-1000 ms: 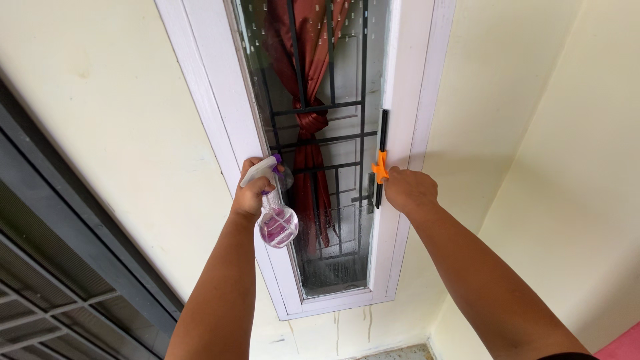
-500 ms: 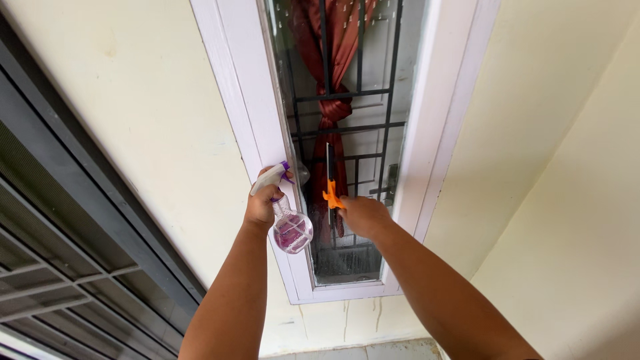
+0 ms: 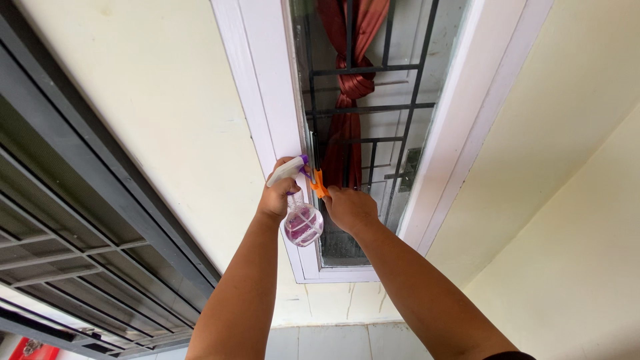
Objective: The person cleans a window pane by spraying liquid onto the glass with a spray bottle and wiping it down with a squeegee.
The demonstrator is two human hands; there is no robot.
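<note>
My left hand [image 3: 277,195] grips a clear spray bottle [image 3: 301,223] with pink liquid and a white and purple trigger head, held against the left side of the white window frame [image 3: 270,113]. My right hand [image 3: 349,208] holds a squeegee [image 3: 317,175] with an orange handle and a black blade, pressed upright on the glass pane [image 3: 393,167] at its left edge, right next to the bottle. Behind the glass are black bars and a knotted dark red curtain [image 3: 350,100].
The cream wall [image 3: 167,100] surrounds the narrow window. A dark grey metal grille [image 3: 73,240] runs along the left. Another cream wall [image 3: 587,220] meets this one in a corner on the right. Drip marks run down below the sill.
My right hand has drawn the squeegee across the glass from the right edge to the left edge, ending beside the spray bottle. The view has shifted, so the window sits further right.
</note>
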